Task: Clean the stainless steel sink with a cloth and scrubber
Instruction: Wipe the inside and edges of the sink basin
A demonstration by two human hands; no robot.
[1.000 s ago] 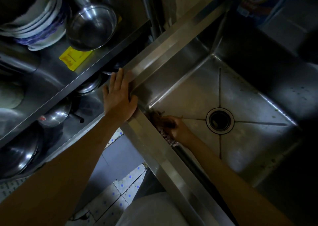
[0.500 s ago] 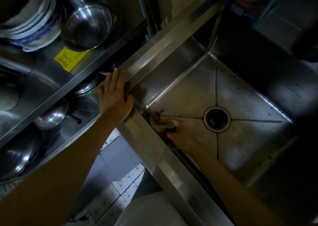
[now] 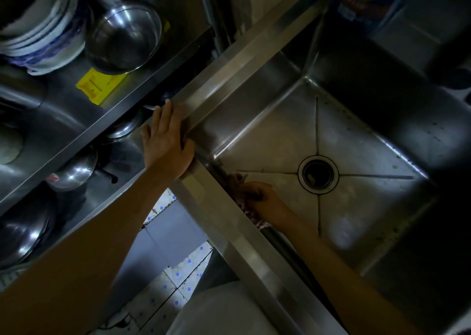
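Crowding the far left, a stack of white bowls point(image 3: 38, 36) sits on a steel shelf point(image 3: 84, 133) beside an empty steel bowl point(image 3: 125, 39), with a yellow card point(image 3: 100, 84) lying just in front of it. More steel bowls point(image 3: 74, 171) fill the level below, and nothing blocks either arm. The left hand point(image 3: 165, 143) lies flat with straight fingers on the rim of the sink point(image 3: 254, 61), at its near-left corner, holding nothing. Inside the basin, the right hand point(image 3: 265, 202) grips a bunched cloth point(image 3: 244, 202) and presses it against the near wall, left of the drain point(image 3: 318, 175). Compared with 1 second ago, the right hand and cloth sit at much the same corner spot, and the left hand has stayed planted on the rim.
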